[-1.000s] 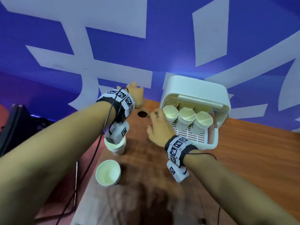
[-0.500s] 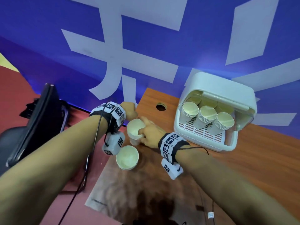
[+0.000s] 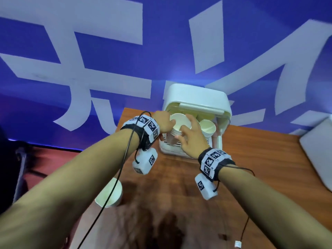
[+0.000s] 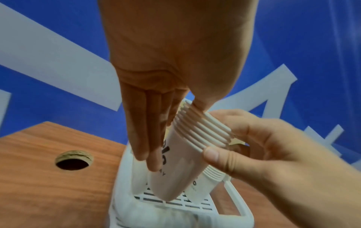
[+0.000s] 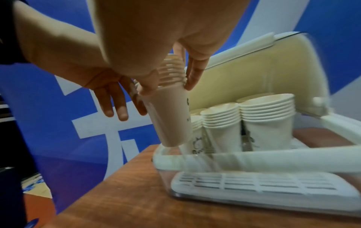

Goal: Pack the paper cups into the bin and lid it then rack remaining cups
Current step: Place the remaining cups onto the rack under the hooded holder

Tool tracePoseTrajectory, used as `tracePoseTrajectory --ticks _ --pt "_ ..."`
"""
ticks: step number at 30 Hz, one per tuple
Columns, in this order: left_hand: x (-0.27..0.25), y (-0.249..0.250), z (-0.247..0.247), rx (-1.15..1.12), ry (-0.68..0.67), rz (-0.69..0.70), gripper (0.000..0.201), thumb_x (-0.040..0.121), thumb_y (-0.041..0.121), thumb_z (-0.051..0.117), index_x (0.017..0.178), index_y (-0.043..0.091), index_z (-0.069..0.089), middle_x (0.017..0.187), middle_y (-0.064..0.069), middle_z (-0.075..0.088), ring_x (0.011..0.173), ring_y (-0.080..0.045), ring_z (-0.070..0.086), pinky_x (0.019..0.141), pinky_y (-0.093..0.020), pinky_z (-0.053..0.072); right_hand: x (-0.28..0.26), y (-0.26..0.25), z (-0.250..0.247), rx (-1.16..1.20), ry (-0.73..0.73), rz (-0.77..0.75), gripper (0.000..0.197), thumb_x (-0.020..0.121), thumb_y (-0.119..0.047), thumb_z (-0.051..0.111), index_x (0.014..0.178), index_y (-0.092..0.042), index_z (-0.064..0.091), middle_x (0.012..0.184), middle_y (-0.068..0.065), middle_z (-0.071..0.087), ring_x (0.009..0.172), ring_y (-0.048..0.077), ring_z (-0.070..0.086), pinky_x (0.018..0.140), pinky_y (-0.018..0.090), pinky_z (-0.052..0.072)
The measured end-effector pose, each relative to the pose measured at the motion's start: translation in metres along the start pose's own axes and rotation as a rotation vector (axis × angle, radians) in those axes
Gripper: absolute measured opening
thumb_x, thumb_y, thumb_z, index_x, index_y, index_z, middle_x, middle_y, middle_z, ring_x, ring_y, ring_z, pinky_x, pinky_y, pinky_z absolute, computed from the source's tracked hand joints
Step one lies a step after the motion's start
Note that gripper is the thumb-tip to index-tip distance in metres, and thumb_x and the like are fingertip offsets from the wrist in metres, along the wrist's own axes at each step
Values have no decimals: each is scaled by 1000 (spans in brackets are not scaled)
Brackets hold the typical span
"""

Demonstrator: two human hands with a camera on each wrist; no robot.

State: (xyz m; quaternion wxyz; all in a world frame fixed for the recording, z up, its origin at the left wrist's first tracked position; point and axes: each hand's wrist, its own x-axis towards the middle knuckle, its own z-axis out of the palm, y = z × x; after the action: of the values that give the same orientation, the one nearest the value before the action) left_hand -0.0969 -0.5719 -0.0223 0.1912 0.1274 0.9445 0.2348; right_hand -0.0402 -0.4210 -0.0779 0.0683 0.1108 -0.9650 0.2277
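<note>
Since half a second ago, stack of paper cups (image 3: 177, 131) lifted off the table's left edge and brought over the bin (image 3: 179, 151) at the far edge. Right hand (image 3: 191, 141) now wrapped round the stack at its rims, thumb on the near side, fingers behind. Left hand (image 3: 162, 123) laid against the stack's left flank with straight fingers (image 4: 154, 138), steadying, not clasping.

Stack tilted: mouth toward the wearer, base down and away, hanging just above the bin's slotted floor (image 4: 175, 202) at its left front corner. Long axis runs from the grip down toward that corner. Right hand carries the load.

To the right inside the bin, stacked cups in place (image 5: 244, 123), close beside the descending base. Lid (image 3: 195, 97) hinged up behind. Single cup (image 3: 109, 194) left near the table's left edge. Cable hole (image 4: 74, 160) in the table left of the bin.

Judged risk: base catching the front rim or nudging the neighbouring stack.
</note>
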Motion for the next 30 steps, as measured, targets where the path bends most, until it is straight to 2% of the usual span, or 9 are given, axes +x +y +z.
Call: tracePoseTrajectory --ticks 2,5,7,10,16,19,22,26,30 --pt "6 10 12 54 -5 31 33 97 28 43 94 1 61 81 -15 63 81 -33 69 64 -33 54 -9 17 2 -18 0 19 8 84 -12 63 83 -5 62 150 23 25 132 44 33 108 45 34" --pt "14 12 29 155 22 46 32 96 28 43 94 1 61 65 -6 55 66 -26 59 56 -27 46 -17 31 10 -6 -18 43 12 89 -14 59 92 -5 67 155 20 18 139 39 28 112 40 29" --pt "21 8 37 222 37 33 34 94 31 44 94 3 63 59 -2 52 58 -22 56 60 -28 49 -18 33 14 -8 -48 74 17 91 -16 57 97 -5 68 158 14 14 142 34 24 113 34 23" --pt "28 0 44 292 35 30 38 95 35 43 92 5 65 69 -5 62 64 -22 58 60 -28 48 -16 33 21 -83 -67 94 20 93 -24 57 99 -10 69 159 6 11 145 28 16 115 30 15" --pt "38 -5 49 355 46 5 30 96 31 43 83 7 57 81 -10 57 72 -23 52 50 -24 32 -2 37 27 -248 -260 203 31 95 -41 49 113 -21 66 161 -1 2 148 22 -5 117 41 9" --pt "44 -7 50 322 30 10 30 96 27 45 114 5 54 102 -15 65 87 -28 61 60 -28 40 5 39 30 -282 -332 199 33 97 -41 47 115 -20 64 161 0 -2 148 22 -8 116 42 7" --pt "48 -9 51 253 1 52 45 96 27 47 138 15 37 114 -13 65 102 -30 62 71 -32 45 11 40 33 -342 -380 197 31 97 -39 48 116 -20 62 161 1 -6 147 23 -10 117 42 3" --pt "54 -3 53 322 -75 113 42 99 19 41 141 18 42 127 -12 60 116 -29 56 90 -33 46 17 42 35 -386 -427 208 30 96 -39 49 118 -22 60 161 1 -7 147 21 -12 116 44 1" --pt "53 0 55 388 -101 128 45 100 17 38 145 17 34 126 -14 60 114 -29 57 88 -33 47 18 41 29 -348 -463 226 31 95 -41 50 120 -26 61 161 -2 -9 147 18 -11 116 44 4"
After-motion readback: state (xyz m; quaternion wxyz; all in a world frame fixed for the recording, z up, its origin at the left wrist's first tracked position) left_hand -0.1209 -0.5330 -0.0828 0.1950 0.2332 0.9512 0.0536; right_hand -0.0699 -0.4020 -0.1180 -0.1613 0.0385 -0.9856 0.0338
